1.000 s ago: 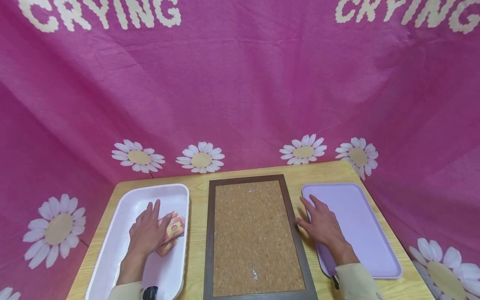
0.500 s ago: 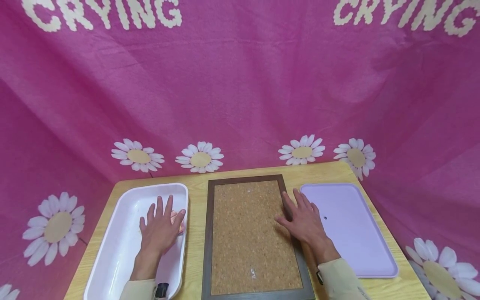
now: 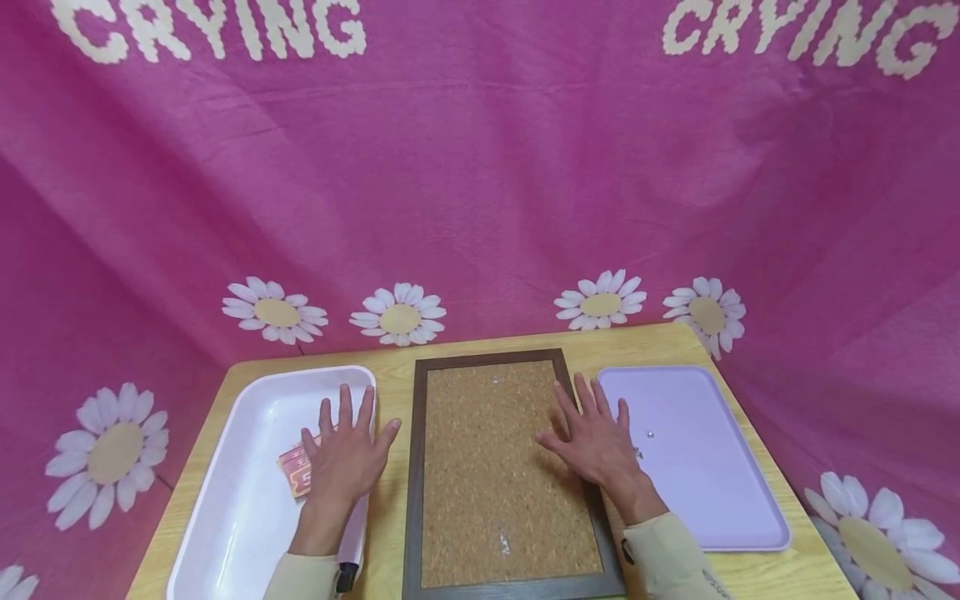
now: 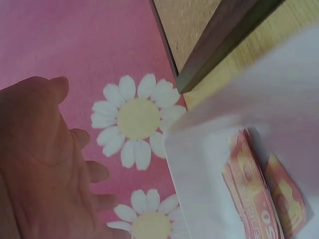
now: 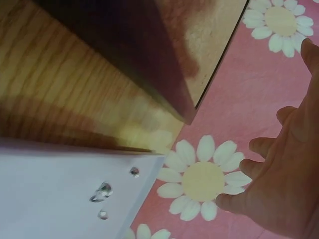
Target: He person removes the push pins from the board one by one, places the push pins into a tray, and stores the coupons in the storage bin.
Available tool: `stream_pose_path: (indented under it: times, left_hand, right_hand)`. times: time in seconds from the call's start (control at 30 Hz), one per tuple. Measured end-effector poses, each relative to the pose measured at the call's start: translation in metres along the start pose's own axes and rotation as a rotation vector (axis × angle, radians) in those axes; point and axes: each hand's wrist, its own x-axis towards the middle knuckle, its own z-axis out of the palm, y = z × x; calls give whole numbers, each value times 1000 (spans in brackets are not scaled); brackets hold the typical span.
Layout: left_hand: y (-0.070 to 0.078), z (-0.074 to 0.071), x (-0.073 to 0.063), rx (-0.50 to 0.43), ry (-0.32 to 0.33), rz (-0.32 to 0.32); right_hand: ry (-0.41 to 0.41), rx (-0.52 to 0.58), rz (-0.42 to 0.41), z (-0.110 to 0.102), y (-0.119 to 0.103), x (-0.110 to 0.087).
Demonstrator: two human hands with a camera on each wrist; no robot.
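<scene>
Spread-fingered, my left hand (image 3: 347,462) is over the right side of a white basin (image 3: 225,492), holding nothing. Red and yellow paper coupons (image 4: 254,199) lie in the basin, partly hidden by that hand in the head view. My right hand (image 3: 600,446) is over the right edge of a dark-framed cork board (image 3: 510,475), fingers apart and nothing in them. Small shiny clear pieces, like gems or pin heads (image 5: 103,190), lie on the lilac tray (image 3: 712,492) to its right. Whether either hand touches anything below cannot be told.
The basin, board and tray sit side by side on a wooden table (image 3: 393,500). Small shiny marks show near the board's top and bottom. A pink cloth with daisies (image 3: 480,208) hangs behind and along both sides.
My left hand has moved right across the basin, uncovering the left part of the coupons. My right hand has moved left from the tray to the board's edge, revealing the small shiny pieces.
</scene>
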Motion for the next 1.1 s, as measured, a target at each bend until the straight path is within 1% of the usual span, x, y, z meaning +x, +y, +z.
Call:
stream_pose_path:
  times: [0.13,0.4,0.5,0.7,0.77,0.97,1.1]
  left_hand:
    - [9,6,-2,22,23,12]
    - [26,17,-6,41,21,44]
    - [31,20,-7,47,33,51]
    - [38,26,-9,17,42,55]
    - [39,27,-9,22,48,59]
    - [43,28,-10,57,77,77]
    - [45,30,-9,52,70,74]
  right_hand:
    - [6,-17,-24,-2,-8,2]
    - [28,-23,-80,-1,-22,2]
    - [31,-25,-94,1,-25,1]
    - [4,-25,-92,3,-27,-2]
    - [-4,-35,-90,2,-26,-2]
    - [5,-40,-69,0,-25,1]
    - [3,-25,-61,-1,-24,1]
